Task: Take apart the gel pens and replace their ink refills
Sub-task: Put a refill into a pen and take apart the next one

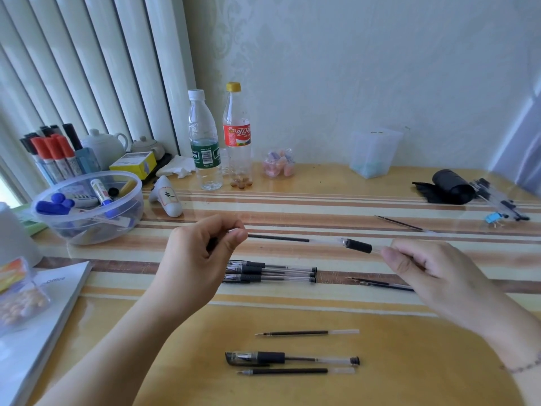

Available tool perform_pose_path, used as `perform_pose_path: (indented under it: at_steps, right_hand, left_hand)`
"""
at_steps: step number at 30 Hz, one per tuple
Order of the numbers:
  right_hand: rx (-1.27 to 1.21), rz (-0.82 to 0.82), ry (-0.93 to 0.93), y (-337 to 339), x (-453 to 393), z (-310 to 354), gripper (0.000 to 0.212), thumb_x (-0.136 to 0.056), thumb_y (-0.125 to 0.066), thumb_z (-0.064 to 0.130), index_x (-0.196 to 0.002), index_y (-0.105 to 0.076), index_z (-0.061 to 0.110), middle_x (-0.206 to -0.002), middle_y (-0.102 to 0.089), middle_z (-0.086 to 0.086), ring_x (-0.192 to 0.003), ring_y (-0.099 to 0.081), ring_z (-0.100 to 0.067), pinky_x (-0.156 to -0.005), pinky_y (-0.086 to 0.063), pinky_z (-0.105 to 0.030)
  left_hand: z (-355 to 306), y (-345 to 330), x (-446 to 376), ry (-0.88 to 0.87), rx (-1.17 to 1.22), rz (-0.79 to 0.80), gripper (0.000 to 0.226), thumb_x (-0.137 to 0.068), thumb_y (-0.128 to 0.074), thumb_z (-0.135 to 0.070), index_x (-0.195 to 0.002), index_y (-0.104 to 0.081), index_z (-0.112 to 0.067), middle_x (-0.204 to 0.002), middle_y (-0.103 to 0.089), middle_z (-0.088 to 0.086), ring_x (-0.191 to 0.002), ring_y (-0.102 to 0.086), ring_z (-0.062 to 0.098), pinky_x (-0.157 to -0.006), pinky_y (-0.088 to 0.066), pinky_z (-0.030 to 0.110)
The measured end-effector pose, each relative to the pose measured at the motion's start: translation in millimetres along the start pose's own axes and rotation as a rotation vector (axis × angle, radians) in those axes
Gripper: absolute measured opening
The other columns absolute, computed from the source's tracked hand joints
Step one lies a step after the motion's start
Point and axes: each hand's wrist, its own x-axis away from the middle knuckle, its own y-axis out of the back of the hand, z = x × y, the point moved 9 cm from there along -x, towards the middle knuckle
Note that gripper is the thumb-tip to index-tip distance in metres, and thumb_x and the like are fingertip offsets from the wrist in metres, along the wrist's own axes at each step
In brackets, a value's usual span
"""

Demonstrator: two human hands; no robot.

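Note:
My left hand (pixel 202 259) pinches the tip end of a black ink refill (pixel 278 238), with something dark tucked in its palm. My right hand (pixel 424 268) grips the rear of a clear pen barrel with a black rubber grip (pixel 357 246). The refill's clear tail runs into the barrel's open front, both held level above the table. Below them lies a bundle of assembled gel pens (pixel 272 271), with loose refills (pixel 380 284) to its right. Near the front edge lie a refill (pixel 307 333), a capped pen (pixel 292 358) and another refill (pixel 295 371).
A plastic bowl of markers (pixel 87 206) stands at the left, with two bottles (pixel 205 142) behind it. A booklet (pixel 44 317) lies at the front left. At the far right are a black roll (pixel 450 186), more pens (pixel 500 200) and a single refill (pixel 401 223).

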Motion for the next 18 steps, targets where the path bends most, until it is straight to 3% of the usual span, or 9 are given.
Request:
perform_pose_path:
  at_steps: [4,7,10,14,18]
  right_hand:
    - [-0.032,0.001,-0.006,0.3,0.6,-1.4,0.057,-0.086,-0.027,0.071,-0.061,-0.037,0.022,-0.046,-0.033,0.006,-0.044,-0.034,-0.009,-0.049,-0.026,-0.026]
    - [-0.027,0.003,-0.011,0.1,0.7,-3.7,0.058,-0.085,-0.027,0.073,-0.062,-0.039,0.021,-0.046,-0.033,0.004,-0.044,-0.034,-0.010,-0.049,-0.026,-0.027]
    - [-0.051,0.011,-0.018,0.3,0.8,-5.0,0.057,-0.085,-0.028,0.072,-0.060,-0.038,0.022,-0.046,-0.031,0.004,-0.044,-0.032,-0.009,-0.049,-0.026,-0.028]
    - [-0.086,0.013,-0.007,0.0,0.7,-2.2,0.058,-0.085,-0.030,0.071,-0.060,-0.036,0.020,-0.047,-0.029,0.006,-0.045,-0.030,-0.008,-0.050,-0.026,-0.029]
    - [-0.136,0.020,-0.010,1.0,1.2,-0.4,0.055,-0.086,-0.031,0.070,-0.057,-0.036,0.023,-0.047,-0.030,0.008,-0.045,-0.030,-0.007,-0.051,-0.025,-0.029]
  left_hand:
    - [1.3,-1.7,0.6,0.002,0.003,0.004,0.014,-0.086,-0.053,-0.036,-0.084,-0.063,-0.026,-0.059,-0.058,0.017,-0.049,-0.047,0.027,-0.048,-0.042,0.038]
    - [0.5,0.7,0.0,-0.003,0.017,-0.014,0.010,-0.086,-0.052,-0.035,-0.081,-0.061,-0.032,-0.054,-0.054,0.012,-0.044,-0.040,0.010,-0.044,-0.038,0.024]
    - [-2.2,2.1,-0.9,-0.005,0.020,-0.018,0.010,-0.087,-0.052,-0.034,-0.080,-0.059,-0.034,-0.050,-0.047,0.000,-0.043,-0.037,0.007,-0.043,-0.031,0.014]
    - [-1.8,0.2,-0.3,-0.002,0.013,-0.002,0.013,-0.087,-0.052,-0.035,-0.082,-0.062,-0.028,-0.054,-0.054,0.013,-0.045,-0.039,0.016,-0.044,-0.036,0.027]
    - [1.4,-1.8,0.2,0.003,-0.004,0.009,0.016,-0.088,-0.053,-0.034,-0.084,-0.064,-0.023,-0.053,-0.052,0.014,-0.043,-0.035,0.006,-0.043,-0.033,0.021]
